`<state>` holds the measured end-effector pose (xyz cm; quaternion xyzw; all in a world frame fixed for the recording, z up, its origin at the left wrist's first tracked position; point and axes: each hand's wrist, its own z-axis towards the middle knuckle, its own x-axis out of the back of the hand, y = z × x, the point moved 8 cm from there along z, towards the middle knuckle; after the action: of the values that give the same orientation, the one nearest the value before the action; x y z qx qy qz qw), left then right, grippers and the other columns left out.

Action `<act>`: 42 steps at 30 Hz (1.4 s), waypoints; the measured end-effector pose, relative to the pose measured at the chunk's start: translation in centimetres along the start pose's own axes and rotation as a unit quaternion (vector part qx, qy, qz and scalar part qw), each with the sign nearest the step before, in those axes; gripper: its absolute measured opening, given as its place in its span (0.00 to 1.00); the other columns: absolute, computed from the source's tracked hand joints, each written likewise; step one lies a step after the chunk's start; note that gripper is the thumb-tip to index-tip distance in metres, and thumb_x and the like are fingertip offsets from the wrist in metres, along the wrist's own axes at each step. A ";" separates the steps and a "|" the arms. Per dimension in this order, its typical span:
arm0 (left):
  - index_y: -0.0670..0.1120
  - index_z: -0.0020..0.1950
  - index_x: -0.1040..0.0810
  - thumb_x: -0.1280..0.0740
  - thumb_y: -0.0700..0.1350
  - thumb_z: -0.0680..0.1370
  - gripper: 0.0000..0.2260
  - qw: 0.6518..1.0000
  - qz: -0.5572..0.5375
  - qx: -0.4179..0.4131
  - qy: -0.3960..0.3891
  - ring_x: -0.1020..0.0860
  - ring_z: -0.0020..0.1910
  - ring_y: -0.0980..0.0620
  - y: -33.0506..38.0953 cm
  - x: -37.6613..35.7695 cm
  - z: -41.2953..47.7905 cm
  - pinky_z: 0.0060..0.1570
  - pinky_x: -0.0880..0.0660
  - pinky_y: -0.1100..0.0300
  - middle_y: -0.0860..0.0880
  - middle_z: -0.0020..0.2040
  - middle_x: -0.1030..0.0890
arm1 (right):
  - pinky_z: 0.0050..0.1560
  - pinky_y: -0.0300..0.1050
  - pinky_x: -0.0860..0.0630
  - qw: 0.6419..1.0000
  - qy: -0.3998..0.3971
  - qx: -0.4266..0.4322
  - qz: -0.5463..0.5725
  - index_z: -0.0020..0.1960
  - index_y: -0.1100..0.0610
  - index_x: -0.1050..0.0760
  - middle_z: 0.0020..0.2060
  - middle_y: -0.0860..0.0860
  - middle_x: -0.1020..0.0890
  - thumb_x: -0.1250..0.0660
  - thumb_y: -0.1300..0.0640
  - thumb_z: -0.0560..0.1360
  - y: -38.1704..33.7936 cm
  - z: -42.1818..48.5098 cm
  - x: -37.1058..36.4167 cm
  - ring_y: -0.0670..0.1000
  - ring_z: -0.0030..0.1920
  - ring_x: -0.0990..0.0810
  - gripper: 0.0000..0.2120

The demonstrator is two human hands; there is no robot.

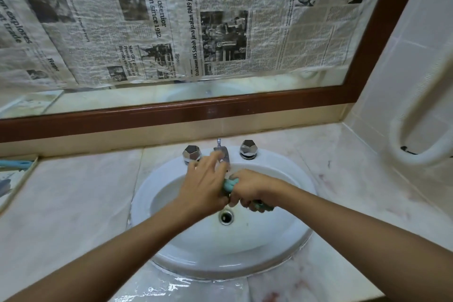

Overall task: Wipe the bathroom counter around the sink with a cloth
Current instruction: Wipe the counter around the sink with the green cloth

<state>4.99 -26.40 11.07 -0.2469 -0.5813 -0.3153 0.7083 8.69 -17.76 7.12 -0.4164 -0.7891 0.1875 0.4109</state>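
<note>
Teal cloth (229, 185) bunched up over the white sink (144, 193).
The cloth is wadded tight in the right grip (250, 189), held above the bowl; one end pokes out at the thumb side and another shows under the fingers. The oval sink sits sunk in the pale marbled bench (73, 203), whose front edge shines wet.

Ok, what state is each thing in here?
Sink: no standing water.
Drain: unplugged.
Spout: flow cannot be told.
Cloth: bunched, over the sink.
Left hand: fingers straight, blurred, by the spout.
Right hand: grips the cloth.
Counter: wet patch at front edge.
Mirror: mostly covered with newspaper.
</note>
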 end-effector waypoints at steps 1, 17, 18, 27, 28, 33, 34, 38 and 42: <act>0.46 0.61 0.24 0.30 0.51 0.67 0.23 0.993 0.005 -0.028 0.111 0.27 0.61 0.44 0.5 1.4 -1.0 0.51 0.33 0.51 0.43 0.67 0.27 | 0.26 0.36 0.42 0.996 -0.051 -0.037 0.066 0.37 0.53 0.31 0.24 0.50 0.35 0.36 0.63 0.71 0.7 -0.5 -0.3 0.48 0.22 0.38 0.08; 0.44 0.36 0.21 0.32 0.44 0.63 0.05 0.960 0.137 -0.223 0.101 0.25 0.22 0.42 2.6 5.3 3.0 0.24 0.39 0.64 0.46 0.28 0.22 | 0.24 0.35 0.40 0.999 0.051 -0.005 0.016 0.40 0.57 0.35 0.22 0.53 0.34 0.36 0.68 0.69 -2.3 -3.4 2.5 0.49 0.20 0.37 0.09; 0.45 0.42 0.20 0.32 0.44 0.67 0.07 0.972 0.137 -0.186 0.050 0.22 0.29 0.41 2.3 5.1 3.8 0.27 0.35 0.61 0.45 0.34 0.20 | 0.23 0.36 0.37 0.991 0.128 0.029 -0.034 0.41 0.59 0.33 0.24 0.55 0.31 0.36 0.67 0.68 -3.3 -3.4 3.7 0.51 0.21 0.34 0.07; 0.46 0.28 0.31 0.32 0.35 0.69 0.13 0.940 -0.254 0.072 -0.218 0.34 0.23 0.54 -0.9 -0.6 1.8 0.23 0.38 0.64 0.51 0.25 0.32 | 0.36 0.49 0.33 0.869 0.287 0.155 -0.372 0.65 0.59 0.40 0.51 0.59 0.21 0.29 0.52 0.70 -6.5 -3.2 1.9 0.63 0.50 0.21 0.30; 0.45 0.28 0.31 0.32 0.34 0.68 0.12 0.925 -0.291 0.096 -0.225 0.35 0.22 0.53 -1.1 -1.4 1.1 0.22 0.39 0.65 0.50 0.23 0.33 | 0.35 0.49 0.34 0.858 0.284 0.164 -0.396 0.66 0.59 0.41 0.50 0.59 0.20 0.28 0.51 0.70 -6.6 -3.0 1.4 0.62 0.49 0.21 0.32; 0.47 0.28 0.32 0.34 0.36 0.68 0.12 0.937 -0.263 0.071 -0.220 0.32 0.25 0.51 -1.5 -2.7 -0.3 0.25 0.37 0.61 0.50 0.25 0.30 | 0.34 0.49 0.36 0.845 0.271 0.176 -0.427 0.61 0.59 0.39 0.48 0.60 0.19 0.29 0.55 0.70 -6.0 -2.4 -0.4 0.63 0.44 0.20 0.26; 0.47 0.29 0.32 0.35 0.38 0.70 0.11 0.957 -0.197 0.037 -0.210 0.29 0.29 0.49 -1.2 -2.2 -0.3 0.28 0.36 0.60 0.48 0.28 0.27 | 0.32 0.48 0.36 0.855 0.272 0.170 -0.408 0.59 0.59 0.40 0.47 0.60 0.20 0.31 0.58 0.70 -5.6 -2.5 -0.3 0.62 0.43 0.21 0.24; 0.45 0.43 0.27 0.36 0.44 0.72 0.03 0.994 -0.062 -0.038 -0.081 0.22 0.45 0.42 0.1 -0.4 -1.2 0.37 0.30 0.56 0.45 0.45 0.20 | 0.24 0.43 0.37 0.940 0.246 0.084 -0.220 0.48 0.55 0.39 0.40 0.53 0.25 0.33 0.61 0.67 -2.2 -2.6 0.5 0.56 0.37 0.27 0.16; 0.58 0.53 0.31 0.32 0.49 0.68 0.15 0.967 -0.252 0.020 -0.032 0.26 0.50 0.52 -0.5 -4.0 -3.8 0.48 0.27 0.56 0.56 0.50 0.25 | 0.31 0.40 0.34 0.991 0.130 -0.007 0.005 0.36 0.56 0.30 0.29 0.50 0.26 0.25 0.55 0.65 3.9 -3.1 -1.0 0.49 0.29 0.28 0.13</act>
<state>6.64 -28.81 6.37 -0.0886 -0.6535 -0.4636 0.5917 13.40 -16.44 6.00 -0.4439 -0.7284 0.1280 0.5060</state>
